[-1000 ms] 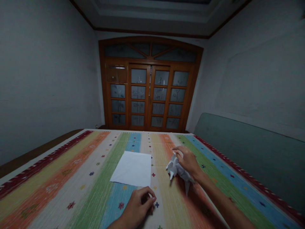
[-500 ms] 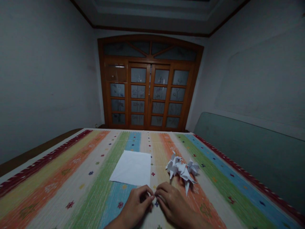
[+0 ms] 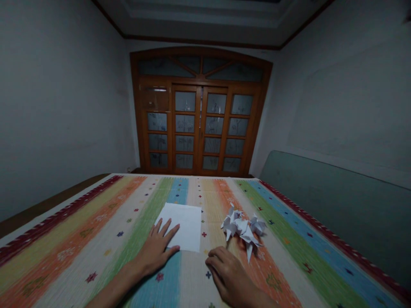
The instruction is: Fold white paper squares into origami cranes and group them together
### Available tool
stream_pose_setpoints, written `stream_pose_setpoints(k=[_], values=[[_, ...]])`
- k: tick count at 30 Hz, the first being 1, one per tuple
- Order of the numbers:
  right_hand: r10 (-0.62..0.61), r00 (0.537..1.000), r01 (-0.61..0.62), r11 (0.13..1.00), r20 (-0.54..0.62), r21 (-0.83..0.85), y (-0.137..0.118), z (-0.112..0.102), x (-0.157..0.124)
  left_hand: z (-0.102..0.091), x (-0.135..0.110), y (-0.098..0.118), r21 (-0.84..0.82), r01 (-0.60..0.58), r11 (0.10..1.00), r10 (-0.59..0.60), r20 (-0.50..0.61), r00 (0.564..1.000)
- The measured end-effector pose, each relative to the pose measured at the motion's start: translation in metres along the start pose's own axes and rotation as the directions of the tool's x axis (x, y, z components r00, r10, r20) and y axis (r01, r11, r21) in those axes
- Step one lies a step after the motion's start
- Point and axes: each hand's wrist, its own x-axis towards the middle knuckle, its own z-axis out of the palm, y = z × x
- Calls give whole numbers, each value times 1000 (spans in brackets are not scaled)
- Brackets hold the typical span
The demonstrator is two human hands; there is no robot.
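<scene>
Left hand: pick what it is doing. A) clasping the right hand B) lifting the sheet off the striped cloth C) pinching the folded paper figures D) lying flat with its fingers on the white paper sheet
D. The left hand lies palm down, its fingers over the lower left of the white paper sheet, apart from the folded paper figures.

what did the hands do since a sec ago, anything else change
The left hand moved up from the near edge of the white paper sheet and now lies flat on it, fingers spread. The right hand moved away from the folded paper figures and rests curled on the striped cloth just below them. The sheet and figures stayed where they were.
</scene>
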Motion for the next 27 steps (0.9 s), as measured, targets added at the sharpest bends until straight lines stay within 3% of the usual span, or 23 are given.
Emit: stream_pose_setpoints(k=[4, 12, 21, 27], values=[[-10, 1000, 10, 1000, -27, 15, 2, 2, -1, 1, -3, -1, 42, 12, 999, -15, 68, 998], [26, 998, -24, 999, -56, 37, 2, 1, 0, 4, -12, 15, 16, 6, 1000, -7, 75, 997], [31, 997, -28, 999, -69, 44, 3, 4, -2, -7, -2, -3, -13, -96, 995, 96, -29, 995], [32, 997, -29, 998, -72, 52, 4, 4, -2, -3, 2, -10, -52, -115, 992, 111, -70, 991]])
